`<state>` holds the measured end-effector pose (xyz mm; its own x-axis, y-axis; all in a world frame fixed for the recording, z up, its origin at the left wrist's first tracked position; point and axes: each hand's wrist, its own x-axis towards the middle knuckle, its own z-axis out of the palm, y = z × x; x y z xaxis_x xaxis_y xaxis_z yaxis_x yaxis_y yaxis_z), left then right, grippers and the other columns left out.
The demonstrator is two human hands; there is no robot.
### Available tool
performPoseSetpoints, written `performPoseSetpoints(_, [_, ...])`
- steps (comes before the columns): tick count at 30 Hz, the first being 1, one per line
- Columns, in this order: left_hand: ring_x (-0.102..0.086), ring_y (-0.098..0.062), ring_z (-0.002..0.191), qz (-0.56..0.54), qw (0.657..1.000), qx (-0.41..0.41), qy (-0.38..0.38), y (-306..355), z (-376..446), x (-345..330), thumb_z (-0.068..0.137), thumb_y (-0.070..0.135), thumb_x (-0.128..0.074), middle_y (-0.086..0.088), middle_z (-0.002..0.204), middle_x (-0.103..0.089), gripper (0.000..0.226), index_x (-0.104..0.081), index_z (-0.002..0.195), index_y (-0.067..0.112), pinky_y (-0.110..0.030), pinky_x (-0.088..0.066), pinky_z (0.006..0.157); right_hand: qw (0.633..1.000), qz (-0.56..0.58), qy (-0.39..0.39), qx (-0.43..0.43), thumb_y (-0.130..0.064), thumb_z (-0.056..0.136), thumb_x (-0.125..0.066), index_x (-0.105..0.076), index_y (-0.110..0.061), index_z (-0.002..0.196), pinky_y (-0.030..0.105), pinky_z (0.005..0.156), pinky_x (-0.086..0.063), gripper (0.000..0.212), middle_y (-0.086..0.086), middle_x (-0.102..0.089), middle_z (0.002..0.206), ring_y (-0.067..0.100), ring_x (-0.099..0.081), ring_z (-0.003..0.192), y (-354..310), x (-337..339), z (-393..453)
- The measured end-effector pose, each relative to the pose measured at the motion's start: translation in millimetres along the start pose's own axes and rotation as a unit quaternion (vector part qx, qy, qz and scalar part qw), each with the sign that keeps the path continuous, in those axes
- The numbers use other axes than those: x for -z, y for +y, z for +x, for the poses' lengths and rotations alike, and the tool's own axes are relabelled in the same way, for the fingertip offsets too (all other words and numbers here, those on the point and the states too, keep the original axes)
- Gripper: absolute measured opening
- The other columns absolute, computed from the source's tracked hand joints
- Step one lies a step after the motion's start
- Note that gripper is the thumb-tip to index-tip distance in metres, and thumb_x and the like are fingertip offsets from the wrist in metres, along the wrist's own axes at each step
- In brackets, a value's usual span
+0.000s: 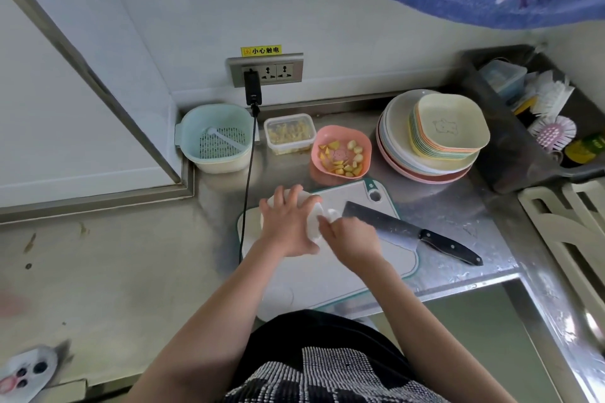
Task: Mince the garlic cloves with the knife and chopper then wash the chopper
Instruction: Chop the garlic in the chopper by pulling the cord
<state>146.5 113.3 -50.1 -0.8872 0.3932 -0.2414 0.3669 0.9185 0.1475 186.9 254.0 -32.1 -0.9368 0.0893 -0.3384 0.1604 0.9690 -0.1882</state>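
On the cutting board (330, 275), left hand (288, 226) clamps the white chopper (312, 222) while right hand (350, 239) grips its pull; knife (412, 232) idle, a firm tug likely next

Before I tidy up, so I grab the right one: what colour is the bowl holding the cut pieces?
Pink bowl, head view.
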Motion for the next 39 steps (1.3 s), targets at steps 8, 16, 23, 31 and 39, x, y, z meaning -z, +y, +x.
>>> performPoseSetpoints(8, [-0.022,-0.032,0.129,-0.015,1.0,0.006,0.009,1,-1,1,0.05,0.057,-0.072,0.002,0.141,-0.021,0.095,-0.029,0.133,0.044,-0.05,-0.03,0.096,0.989,-0.022,-0.016,-0.143,-0.045,0.101,-0.021,-0.06,-0.01,0.11,0.032,0.076,-0.042,0.054,0.014,-0.067,0.109,0.03,-0.063,0.099,67,-18,-6])
performPoseSetpoints(16, [-0.022,-0.032,0.13,-0.007,1.0,0.013,0.007,1,1,-2,0.049,0.057,-0.073,0.002,0.142,-0.021,0.097,-0.028,0.134,0.044,-0.05,-0.03,0.096,0.952,0.009,0.02,-0.306,-0.049,0.1,-0.013,-0.066,-0.004,0.093,0.034,0.071,-0.05,0.07,0.016,-0.068,0.092,0.028,-0.059,0.075,136,-25,-47])
performPoseSetpoints(23, [-0.022,-0.033,0.13,0.003,1.0,0.017,0.001,3,1,-1,0.05,0.058,-0.073,0.001,0.144,-0.019,0.095,-0.028,0.133,0.044,-0.051,-0.029,0.095,1.0,0.001,0.006,-0.014,-0.047,0.101,-0.026,-0.062,-0.008,0.102,0.033,0.068,-0.038,0.054,0.016,-0.067,0.101,0.035,-0.062,0.096,17,3,-7])
performPoseSetpoints(31, [-0.019,-0.032,0.131,-0.006,1.0,0.009,-0.004,5,0,0,0.05,0.056,-0.074,0.001,0.145,-0.018,0.098,-0.027,0.135,0.044,-0.053,-0.029,0.098,0.995,-0.031,0.007,-0.091,-0.046,0.102,-0.023,-0.06,-0.007,0.103,0.032,0.07,-0.039,0.053,0.014,-0.068,0.103,0.032,-0.063,0.095,62,-18,-12])
performPoseSetpoints(39, [-0.022,-0.032,0.13,0.003,1.0,0.005,0.001,4,0,-1,0.05,0.058,-0.073,0.001,0.144,-0.019,0.098,-0.026,0.134,0.043,-0.052,-0.031,0.097,0.961,-0.034,0.033,-0.272,-0.048,0.1,-0.015,-0.063,-0.007,0.101,0.033,0.07,-0.042,0.063,0.015,-0.067,0.094,0.03,-0.062,0.085,148,-17,-30])
